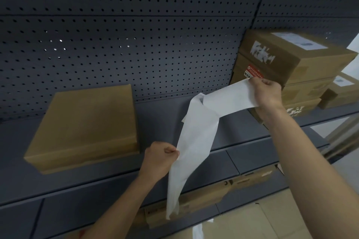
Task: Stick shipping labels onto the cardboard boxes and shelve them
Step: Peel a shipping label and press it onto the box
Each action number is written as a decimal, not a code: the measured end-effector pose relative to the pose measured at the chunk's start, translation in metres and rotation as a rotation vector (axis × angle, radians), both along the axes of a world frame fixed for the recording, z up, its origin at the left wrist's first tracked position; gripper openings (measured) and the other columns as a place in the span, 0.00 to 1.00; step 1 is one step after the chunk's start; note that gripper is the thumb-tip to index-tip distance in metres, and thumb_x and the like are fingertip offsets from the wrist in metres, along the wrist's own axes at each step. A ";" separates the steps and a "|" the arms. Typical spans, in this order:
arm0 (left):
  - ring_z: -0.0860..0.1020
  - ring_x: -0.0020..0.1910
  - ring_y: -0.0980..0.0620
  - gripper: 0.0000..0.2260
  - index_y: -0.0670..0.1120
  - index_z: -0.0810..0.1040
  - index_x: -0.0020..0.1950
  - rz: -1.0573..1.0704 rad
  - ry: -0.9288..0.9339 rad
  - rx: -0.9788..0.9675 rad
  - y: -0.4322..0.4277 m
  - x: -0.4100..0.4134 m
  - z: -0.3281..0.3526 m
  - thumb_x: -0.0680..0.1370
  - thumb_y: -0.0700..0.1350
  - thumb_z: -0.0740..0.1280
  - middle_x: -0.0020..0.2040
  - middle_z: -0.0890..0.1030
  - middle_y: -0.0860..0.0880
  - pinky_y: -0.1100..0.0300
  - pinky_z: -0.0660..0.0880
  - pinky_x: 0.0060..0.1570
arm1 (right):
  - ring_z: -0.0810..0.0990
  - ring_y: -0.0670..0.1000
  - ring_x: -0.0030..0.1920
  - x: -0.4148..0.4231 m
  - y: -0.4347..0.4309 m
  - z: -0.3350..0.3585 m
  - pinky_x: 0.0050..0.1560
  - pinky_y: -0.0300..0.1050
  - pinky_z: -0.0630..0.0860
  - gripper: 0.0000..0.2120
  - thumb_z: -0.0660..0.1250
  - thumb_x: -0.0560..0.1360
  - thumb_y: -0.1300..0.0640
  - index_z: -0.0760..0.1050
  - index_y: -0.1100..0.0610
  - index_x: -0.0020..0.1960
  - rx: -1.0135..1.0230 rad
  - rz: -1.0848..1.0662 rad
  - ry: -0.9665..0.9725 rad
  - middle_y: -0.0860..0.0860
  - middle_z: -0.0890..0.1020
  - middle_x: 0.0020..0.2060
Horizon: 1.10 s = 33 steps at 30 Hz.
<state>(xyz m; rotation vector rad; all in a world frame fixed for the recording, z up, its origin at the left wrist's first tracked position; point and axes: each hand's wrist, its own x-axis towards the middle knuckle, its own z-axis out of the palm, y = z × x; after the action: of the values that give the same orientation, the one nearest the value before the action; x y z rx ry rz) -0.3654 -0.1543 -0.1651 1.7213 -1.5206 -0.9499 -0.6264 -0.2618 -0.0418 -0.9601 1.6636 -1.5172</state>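
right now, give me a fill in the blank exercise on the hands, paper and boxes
The left hand and the right hand both pinch one long ____ paper strip.
The lone box lies to the ____ of both hands.
The stacked boxes sit behind the ____ hand.
The back panel is dotted with ____.
Missing: white; left; right; holes.

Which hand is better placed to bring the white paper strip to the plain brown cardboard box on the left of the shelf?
Probably the left hand: it pinches the white paper strip beside that plain brown cardboard box. The right hand grips its other end by the stacked brown cardboard boxes.
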 end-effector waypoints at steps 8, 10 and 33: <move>0.82 0.38 0.50 0.07 0.42 0.85 0.41 -0.006 0.001 0.009 0.003 0.003 -0.007 0.76 0.42 0.70 0.37 0.84 0.46 0.56 0.80 0.42 | 0.74 0.48 0.43 0.000 0.008 0.023 0.48 0.42 0.73 0.09 0.65 0.78 0.56 0.77 0.51 0.39 -0.151 -0.054 0.044 0.47 0.77 0.36; 0.82 0.39 0.48 0.07 0.40 0.85 0.41 -0.008 -0.003 -0.001 0.004 0.002 -0.008 0.76 0.42 0.70 0.38 0.84 0.44 0.55 0.80 0.43 | 0.73 0.47 0.40 0.002 0.010 0.028 0.46 0.40 0.72 0.09 0.65 0.78 0.56 0.77 0.52 0.39 -0.188 -0.055 0.051 0.47 0.75 0.34; 0.78 0.33 0.55 0.07 0.48 0.84 0.48 0.154 0.341 -0.090 0.038 0.043 0.056 0.80 0.41 0.66 0.43 0.85 0.50 0.66 0.72 0.32 | 0.70 0.51 0.35 0.123 0.047 0.005 0.35 0.42 0.70 0.09 0.61 0.81 0.59 0.78 0.53 0.45 -0.345 0.441 0.104 0.55 0.74 0.36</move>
<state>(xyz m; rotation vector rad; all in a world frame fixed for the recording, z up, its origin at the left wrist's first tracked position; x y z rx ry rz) -0.3221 -0.1158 -0.1096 1.4989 -1.1754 -1.0174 -0.5038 -0.2144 -0.0370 -1.4994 1.1652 -1.4848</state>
